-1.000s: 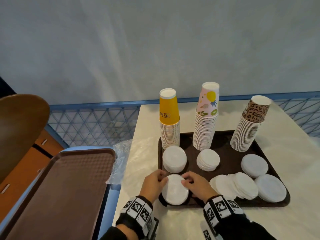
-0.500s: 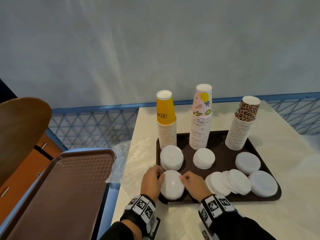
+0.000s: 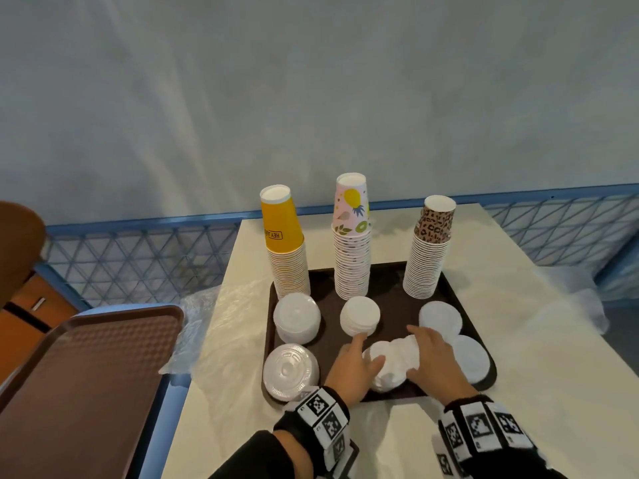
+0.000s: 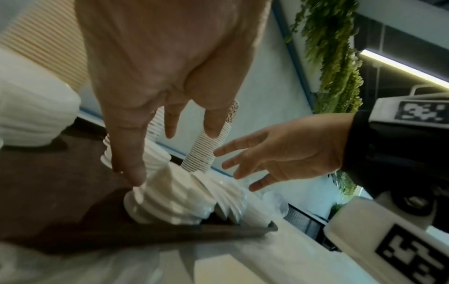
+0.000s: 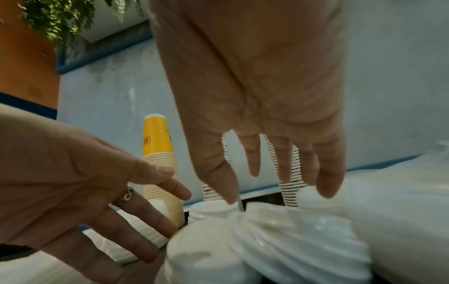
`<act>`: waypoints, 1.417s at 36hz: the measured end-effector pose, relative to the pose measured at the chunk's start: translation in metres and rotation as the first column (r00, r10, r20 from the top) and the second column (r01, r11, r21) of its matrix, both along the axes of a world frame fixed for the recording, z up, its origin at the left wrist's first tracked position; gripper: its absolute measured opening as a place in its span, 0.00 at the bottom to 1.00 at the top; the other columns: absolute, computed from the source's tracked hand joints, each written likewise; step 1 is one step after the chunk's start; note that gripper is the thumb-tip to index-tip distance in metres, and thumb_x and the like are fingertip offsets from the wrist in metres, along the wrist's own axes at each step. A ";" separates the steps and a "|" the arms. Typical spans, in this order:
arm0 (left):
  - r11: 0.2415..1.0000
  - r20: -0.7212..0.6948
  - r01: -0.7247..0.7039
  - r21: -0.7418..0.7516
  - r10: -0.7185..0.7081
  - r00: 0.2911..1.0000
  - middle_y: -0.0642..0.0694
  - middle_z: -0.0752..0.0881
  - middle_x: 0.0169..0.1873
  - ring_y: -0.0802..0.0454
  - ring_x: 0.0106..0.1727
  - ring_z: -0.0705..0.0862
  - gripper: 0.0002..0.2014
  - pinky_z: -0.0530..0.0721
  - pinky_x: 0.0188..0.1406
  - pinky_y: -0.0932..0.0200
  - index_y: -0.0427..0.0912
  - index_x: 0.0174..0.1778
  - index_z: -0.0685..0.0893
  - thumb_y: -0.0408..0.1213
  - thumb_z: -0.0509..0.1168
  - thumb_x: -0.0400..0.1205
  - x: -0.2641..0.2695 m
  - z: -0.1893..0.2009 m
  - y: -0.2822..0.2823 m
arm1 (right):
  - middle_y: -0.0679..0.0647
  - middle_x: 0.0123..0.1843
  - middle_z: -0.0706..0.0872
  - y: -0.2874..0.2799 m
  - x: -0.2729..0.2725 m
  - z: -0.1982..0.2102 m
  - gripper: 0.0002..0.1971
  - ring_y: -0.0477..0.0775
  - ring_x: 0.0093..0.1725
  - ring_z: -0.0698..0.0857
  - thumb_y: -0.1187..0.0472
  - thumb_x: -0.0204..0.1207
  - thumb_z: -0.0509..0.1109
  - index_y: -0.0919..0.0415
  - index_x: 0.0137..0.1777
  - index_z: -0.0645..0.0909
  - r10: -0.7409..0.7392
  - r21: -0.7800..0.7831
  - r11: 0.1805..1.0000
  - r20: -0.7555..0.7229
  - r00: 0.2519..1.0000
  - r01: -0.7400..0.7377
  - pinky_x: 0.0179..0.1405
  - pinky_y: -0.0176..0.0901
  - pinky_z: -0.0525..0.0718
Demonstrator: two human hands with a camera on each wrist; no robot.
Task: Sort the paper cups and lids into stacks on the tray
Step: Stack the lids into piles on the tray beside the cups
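Note:
On the dark brown tray (image 3: 394, 288) stand three upside-down cup stacks: yellow (image 3: 285, 243), fruit-print (image 3: 352, 236) and leopard-print (image 3: 430, 250). White lid stacks (image 3: 297, 318) (image 3: 360, 314) (image 3: 440, 316) sit in front of them. Another stack (image 3: 290, 371) fills the front left corner, and one (image 3: 472, 357) sits at the right. A slumped row of lids (image 3: 390, 361) (image 4: 175, 198) (image 5: 291, 240) lies at the front middle. My left hand (image 3: 356, 364) (image 4: 170, 96) touches its left end with straight fingers. My right hand (image 3: 428, 354) (image 5: 255, 96) hovers over its right end, fingers spread.
The tray sits on a cream table (image 3: 518, 392) by a grey wall. An empty brown tray (image 3: 86, 375) lies lower at the left, with crumpled clear plastic (image 3: 204, 326) between it and the table. A blue mesh fence (image 3: 138, 264) runs behind.
Both hands let go of the lid stack at the tray's front left corner and moved right to the slumped row of lids. The view shifted left.

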State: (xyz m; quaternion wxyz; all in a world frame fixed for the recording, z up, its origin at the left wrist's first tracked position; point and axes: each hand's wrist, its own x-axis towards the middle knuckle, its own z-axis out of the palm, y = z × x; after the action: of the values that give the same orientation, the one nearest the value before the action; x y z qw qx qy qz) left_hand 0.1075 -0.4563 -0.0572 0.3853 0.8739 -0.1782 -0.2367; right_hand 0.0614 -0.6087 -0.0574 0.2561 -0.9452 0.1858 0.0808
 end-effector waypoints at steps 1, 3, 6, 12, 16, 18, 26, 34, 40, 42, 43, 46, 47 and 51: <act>1.000 -0.023 0.016 0.019 -0.015 1.000 0.37 0.72 0.73 0.42 0.74 0.71 0.28 0.68 0.70 0.57 0.45 0.80 0.59 0.45 0.58 0.85 -0.001 -0.002 -0.003 | 0.58 0.80 0.61 -0.002 -0.002 -0.003 0.39 0.60 0.79 0.63 0.61 0.72 0.70 0.54 0.81 0.54 0.029 -0.024 0.999 -0.025 0.999 -0.030 0.77 0.48 0.63; 0.997 -0.042 0.041 0.067 -0.039 0.998 0.36 0.72 0.74 0.41 0.75 0.70 0.27 0.67 0.71 0.55 0.44 0.80 0.57 0.45 0.56 0.85 -0.003 -0.008 -0.009 | 0.56 0.81 0.59 -0.004 -0.006 -0.008 0.38 0.57 0.81 0.60 0.61 0.74 0.66 0.54 0.81 0.50 0.090 -0.060 0.994 -0.071 0.993 -0.094 0.78 0.46 0.60; 0.993 -0.044 0.058 0.101 -0.054 0.998 0.36 0.70 0.75 0.41 0.76 0.70 0.28 0.67 0.73 0.54 0.46 0.81 0.54 0.45 0.54 0.86 -0.006 -0.015 -0.013 | 0.55 0.82 0.56 -0.005 -0.009 -0.015 0.39 0.57 0.80 0.59 0.63 0.76 0.65 0.52 0.82 0.47 0.103 -0.089 0.990 -0.078 0.992 -0.110 0.78 0.44 0.59; 0.990 0.011 0.000 0.140 -0.002 1.000 0.38 0.73 0.73 0.39 0.73 0.74 0.28 0.71 0.71 0.51 0.48 0.81 0.56 0.48 0.54 0.85 -0.005 -0.022 -0.021 | 0.57 0.77 0.67 -0.007 -0.007 -0.020 0.36 0.58 0.73 0.71 0.59 0.77 0.66 0.52 0.81 0.52 0.103 -0.100 0.989 -0.051 0.993 -0.108 0.73 0.46 0.70; 0.987 0.026 -0.067 0.145 0.064 0.998 0.38 0.76 0.71 0.39 0.70 0.76 0.27 0.73 0.69 0.51 0.48 0.80 0.59 0.50 0.53 0.85 -0.007 -0.021 -0.027 | 0.54 0.71 0.77 -0.010 -0.003 -0.016 0.37 0.54 0.69 0.77 0.58 0.78 0.64 0.55 0.82 0.48 0.194 -0.136 0.970 -0.067 0.979 -0.201 0.69 0.44 0.73; 0.988 0.011 -0.095 0.121 0.094 0.996 0.38 0.78 0.69 0.39 0.69 0.77 0.24 0.74 0.69 0.49 0.48 0.77 0.63 0.52 0.50 0.85 -0.006 -0.022 -0.029 | 0.56 0.71 0.74 -0.010 -0.004 -0.014 0.38 0.54 0.69 0.76 0.59 0.79 0.61 0.52 0.83 0.42 0.192 -0.114 0.974 -0.046 0.980 -0.196 0.71 0.44 0.71; 0.976 -0.010 -0.213 0.042 0.214 0.977 0.41 0.83 0.64 0.43 0.65 0.81 0.24 0.77 0.66 0.52 0.46 0.72 0.70 0.55 0.52 0.84 -0.005 -0.025 -0.026 | 0.58 0.75 0.56 0.015 -0.010 -0.015 0.40 0.58 0.67 0.74 0.68 0.75 0.62 0.45 0.82 0.48 0.234 0.176 0.957 0.008 0.972 -0.232 0.67 0.38 0.75; 0.966 0.008 -0.251 -0.069 0.252 0.968 0.44 0.83 0.64 0.46 0.66 0.80 0.20 0.76 0.67 0.55 0.45 0.72 0.72 0.45 0.59 0.84 -0.005 -0.029 -0.013 | 0.59 0.73 0.75 0.001 0.005 -0.022 0.25 0.59 0.69 0.77 0.58 0.80 0.62 0.56 0.77 0.65 -0.074 0.498 0.864 -0.019 0.997 0.074 0.67 0.56 0.79; 0.976 0.033 -0.217 -0.036 0.218 0.975 0.45 0.84 0.63 0.48 0.65 0.81 0.21 0.76 0.63 0.58 0.45 0.70 0.74 0.47 0.62 0.82 -0.005 -0.030 -0.014 | 0.56 0.61 0.86 -0.007 0.009 -0.034 0.18 0.56 0.62 0.83 0.60 0.76 0.69 0.58 0.66 0.79 -0.133 0.541 0.833 -0.001 0.991 0.112 0.64 0.58 0.82; 0.979 0.040 -0.202 -0.019 0.203 0.978 0.45 0.84 0.64 0.48 0.65 0.81 0.22 0.76 0.63 0.59 0.45 0.71 0.74 0.47 0.63 0.81 -0.004 -0.031 -0.014 | 0.56 0.58 0.86 -0.009 0.010 -0.032 0.15 0.56 0.60 0.84 0.64 0.74 0.71 0.58 0.61 0.81 -0.167 0.593 0.791 -0.021 0.986 0.147 0.60 0.56 0.85; 0.981 0.047 -0.196 -0.008 0.196 0.979 0.45 0.84 0.64 0.48 0.65 0.81 0.22 0.76 0.63 0.59 0.45 0.71 0.74 0.46 0.63 0.81 -0.004 -0.032 -0.014 | 0.57 0.56 0.86 -0.010 0.009 -0.032 0.13 0.57 0.59 0.84 0.66 0.73 0.71 0.57 0.58 0.81 -0.174 0.608 0.778 -0.029 0.984 0.156 0.56 0.54 0.87; 0.983 0.074 -0.182 0.030 0.179 0.981 0.45 0.84 0.64 0.48 0.65 0.81 0.22 0.76 0.63 0.59 0.45 0.71 0.74 0.46 0.64 0.81 -0.004 -0.032 -0.014 | 0.55 0.50 0.85 -0.010 0.008 -0.034 0.12 0.59 0.56 0.85 0.67 0.71 0.73 0.48 0.47 0.79 -0.165 0.592 0.794 -0.006 0.986 0.136 0.53 0.55 0.88; 0.983 0.075 -0.178 0.039 0.175 0.982 0.45 0.84 0.64 0.48 0.65 0.81 0.22 0.76 0.63 0.58 0.45 0.71 0.73 0.46 0.64 0.81 -0.003 -0.032 -0.014 | 0.54 0.49 0.86 -0.010 0.008 -0.035 0.13 0.59 0.55 0.86 0.67 0.70 0.73 0.46 0.45 0.79 -0.164 0.582 0.803 0.005 0.986 0.130 0.54 0.57 0.87; 0.990 0.042 -0.132 0.046 0.130 0.991 0.45 0.83 0.65 0.48 0.67 0.80 0.23 0.74 0.63 0.60 0.45 0.72 0.72 0.45 0.63 0.82 0.001 -0.031 -0.012 | 0.50 0.46 0.84 -0.006 0.008 -0.032 0.11 0.57 0.54 0.84 0.67 0.72 0.71 0.52 0.50 0.77 -0.165 0.595 0.792 -0.005 0.986 0.136 0.50 0.52 0.87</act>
State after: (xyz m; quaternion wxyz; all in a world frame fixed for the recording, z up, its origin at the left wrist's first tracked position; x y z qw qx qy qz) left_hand 0.1086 -0.4681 -0.0877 0.3751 0.8973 -0.1223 -0.1979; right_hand 0.0690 -0.6144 -0.0889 0.5483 -0.8016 0.2198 0.0917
